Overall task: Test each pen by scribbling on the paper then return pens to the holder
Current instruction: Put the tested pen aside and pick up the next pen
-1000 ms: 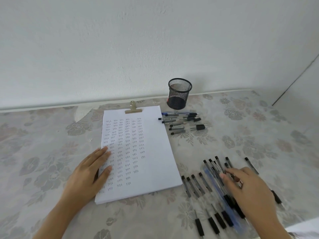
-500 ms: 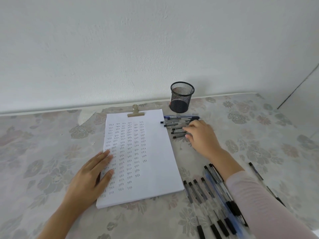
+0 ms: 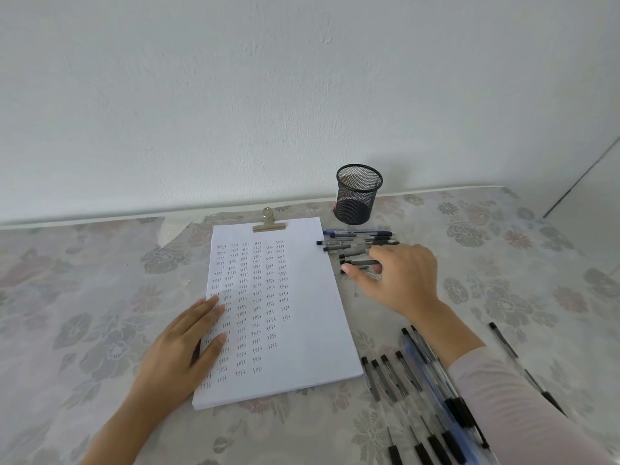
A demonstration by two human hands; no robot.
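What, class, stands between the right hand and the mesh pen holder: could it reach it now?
Probably yes. The right hand is over the far pens; the holder stands just beyond them, upright and open-topped, with only those flat-lying pens between.

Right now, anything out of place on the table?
Nothing spilled or broken. The mesh holder looks empty; a far pen pile lies beside it under the right hand, a near pen pile by the right sleeve. The cloth shows a white gap left of the clip.

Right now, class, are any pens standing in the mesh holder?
No, nothing sticks up from the mesh holder; the nearby pens lie flat beside it.
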